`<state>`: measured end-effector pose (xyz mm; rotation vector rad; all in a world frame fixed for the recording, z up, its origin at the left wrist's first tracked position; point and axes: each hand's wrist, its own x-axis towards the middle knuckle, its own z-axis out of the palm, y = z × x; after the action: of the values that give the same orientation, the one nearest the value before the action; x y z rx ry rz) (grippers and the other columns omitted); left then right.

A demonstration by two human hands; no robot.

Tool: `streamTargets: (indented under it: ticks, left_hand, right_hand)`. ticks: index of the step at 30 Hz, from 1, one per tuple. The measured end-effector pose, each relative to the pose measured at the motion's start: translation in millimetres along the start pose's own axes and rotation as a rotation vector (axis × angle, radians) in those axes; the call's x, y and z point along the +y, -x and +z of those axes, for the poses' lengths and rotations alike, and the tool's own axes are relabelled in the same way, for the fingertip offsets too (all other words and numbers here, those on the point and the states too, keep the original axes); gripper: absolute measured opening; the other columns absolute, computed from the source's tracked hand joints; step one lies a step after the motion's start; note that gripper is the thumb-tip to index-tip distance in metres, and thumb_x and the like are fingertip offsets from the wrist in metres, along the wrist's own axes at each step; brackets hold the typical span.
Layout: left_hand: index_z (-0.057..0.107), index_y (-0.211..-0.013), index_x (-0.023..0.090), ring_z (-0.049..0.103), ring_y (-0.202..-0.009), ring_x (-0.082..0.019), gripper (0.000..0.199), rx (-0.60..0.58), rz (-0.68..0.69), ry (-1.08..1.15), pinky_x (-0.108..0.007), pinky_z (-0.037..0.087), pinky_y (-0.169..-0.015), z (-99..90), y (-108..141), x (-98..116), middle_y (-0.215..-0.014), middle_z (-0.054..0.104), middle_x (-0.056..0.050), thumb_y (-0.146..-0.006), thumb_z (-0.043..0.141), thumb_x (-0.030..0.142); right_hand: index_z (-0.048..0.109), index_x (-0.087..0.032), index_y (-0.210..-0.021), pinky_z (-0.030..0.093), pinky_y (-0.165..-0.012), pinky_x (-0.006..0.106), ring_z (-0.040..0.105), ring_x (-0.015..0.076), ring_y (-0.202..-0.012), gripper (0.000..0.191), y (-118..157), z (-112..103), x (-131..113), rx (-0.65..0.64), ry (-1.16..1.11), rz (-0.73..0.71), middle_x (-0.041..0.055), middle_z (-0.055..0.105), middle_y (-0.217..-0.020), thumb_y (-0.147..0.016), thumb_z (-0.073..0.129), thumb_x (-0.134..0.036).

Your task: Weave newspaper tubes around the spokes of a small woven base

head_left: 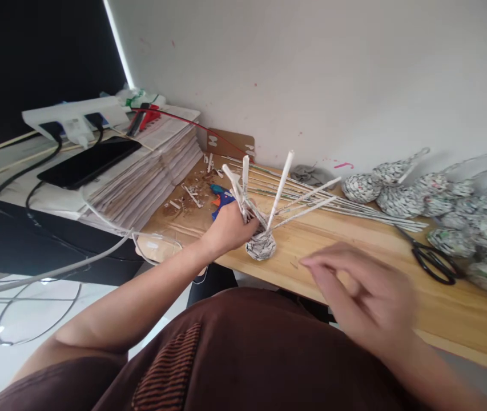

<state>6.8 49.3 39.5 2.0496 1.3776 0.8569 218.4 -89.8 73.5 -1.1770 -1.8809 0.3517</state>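
A small round woven paper piece (261, 246) stands at the table's front edge, with several rolled-paper sticks (280, 191) pointing up and outward from it. My left hand (232, 227) is closed round the base of the sticks at the piece's upper left. To the right, above the front of the table, my right hand (358, 288) is slightly blurred, its thumb and index finger pinched together. A thin, short thing shows at those fingertips, too small to name. The right hand is apart from the woven piece.
Loose paper sticks (354, 206) lie behind the piece. Black scissors (434, 262) and several woven balls (401, 197) are at the right. A blue glue gun (221, 201) sits behind my left hand. Stacked paper (149, 177) holds a phone (89, 162) and power strip (76, 119).
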Motion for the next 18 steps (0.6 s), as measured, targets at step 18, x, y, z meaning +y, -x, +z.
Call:
streamTargets:
  ticks: [18]
  left_hand:
    - [0.062,-0.084,0.02,0.061,-0.083,-0.015,0.013,0.121,0.409,-0.101,-0.026,0.05,-0.075,12.8,46.6,-0.4,-0.082,0.065,0.0,-0.095,0.057,0.015]
  right_hand:
    - [0.069,-0.022,-0.102,0.033,-0.094,0.046,0.054,0.0299,-0.115,0.011,-39.1,46.6,19.4,-0.018,0.665,-0.147,0.0058,0.072,-0.119,-0.091,0.066,-0.023]
